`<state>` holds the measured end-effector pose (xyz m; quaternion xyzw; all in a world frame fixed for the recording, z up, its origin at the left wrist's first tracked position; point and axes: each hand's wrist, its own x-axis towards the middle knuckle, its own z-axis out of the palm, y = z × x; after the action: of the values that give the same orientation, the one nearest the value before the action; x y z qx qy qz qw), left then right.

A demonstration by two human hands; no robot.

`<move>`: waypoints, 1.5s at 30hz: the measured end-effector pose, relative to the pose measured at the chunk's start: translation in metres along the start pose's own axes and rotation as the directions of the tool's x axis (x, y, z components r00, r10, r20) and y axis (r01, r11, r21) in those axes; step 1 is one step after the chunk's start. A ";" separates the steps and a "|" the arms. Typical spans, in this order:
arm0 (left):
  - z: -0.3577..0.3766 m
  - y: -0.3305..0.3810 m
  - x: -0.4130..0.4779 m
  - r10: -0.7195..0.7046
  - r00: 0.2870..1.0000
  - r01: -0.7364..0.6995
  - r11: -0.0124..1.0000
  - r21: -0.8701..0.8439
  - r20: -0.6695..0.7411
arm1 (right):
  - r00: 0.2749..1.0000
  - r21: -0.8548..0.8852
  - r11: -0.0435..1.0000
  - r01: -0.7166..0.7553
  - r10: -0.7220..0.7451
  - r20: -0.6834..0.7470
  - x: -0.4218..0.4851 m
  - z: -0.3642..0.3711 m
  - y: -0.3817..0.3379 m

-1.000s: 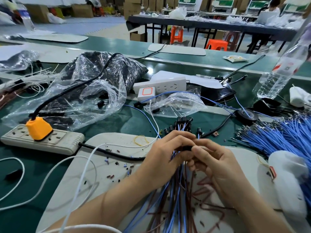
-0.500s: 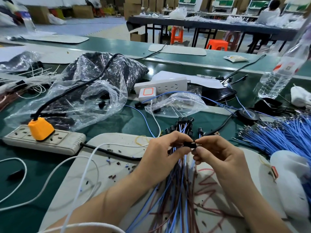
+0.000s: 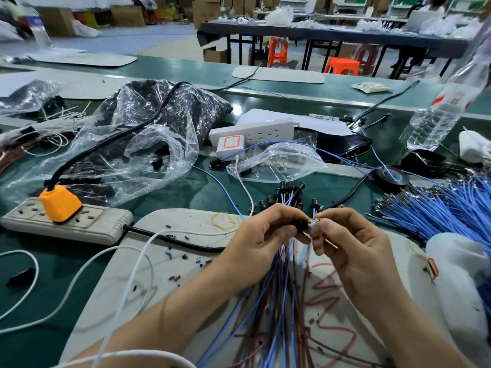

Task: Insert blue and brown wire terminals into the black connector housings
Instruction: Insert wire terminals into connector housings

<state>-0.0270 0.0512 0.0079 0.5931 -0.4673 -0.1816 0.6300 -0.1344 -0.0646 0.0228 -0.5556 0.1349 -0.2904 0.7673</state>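
The green bench [image 3: 186, 192] is crowded. Over a pale mat [image 3: 186, 261] at the near edge, the left hand [image 3: 265, 232] pinches a black connector housing [image 3: 300, 223]. The right hand [image 3: 353, 245] pinches metal terminals [image 3: 315, 223] just beside its mouth. A bundle of blue and brown wires [image 3: 281, 301] trails nearward from the hands. To the left sits a power strip [image 3: 87, 224] with an orange plug [image 3: 60, 201], and beyond it a crumpled plastic bag [image 3: 148, 134]. Loose blue wires [image 3: 451, 208] fan out on the right, near a water bottle [image 3: 446, 110]. Far off, orange stools [image 3: 341, 65] stand by a dark table [image 3: 345, 37].
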 end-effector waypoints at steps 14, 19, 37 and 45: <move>0.003 0.004 -0.002 -0.046 0.998 0.051 0.993 -0.107 0.052 | 0.998 -0.035 0.999 -0.016 0.018 0.062 -0.005 0.002 -0.006; 0.003 0.002 -0.003 -0.054 0.998 0.056 0.996 -0.069 0.021 | 0.993 -0.245 0.963 0.116 -0.108 0.045 -0.008 0.005 -0.008; 0.004 0.004 -0.002 0.001 1.000 -0.001 0.999 -0.047 -0.001 | 0.871 -0.528 0.725 0.442 -0.488 0.059 -0.016 0.012 -0.009; 0.004 0.005 -0.003 0.020 1.000 -0.020 0.999 0.045 -0.002 | 0.879 -0.544 0.715 0.440 -0.468 0.095 -0.017 0.010 -0.008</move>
<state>-0.0327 0.0523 0.0111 0.6025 -0.4765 -0.1639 0.6189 -0.1452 -0.0488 0.0317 -0.7605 0.0910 -0.4320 0.4762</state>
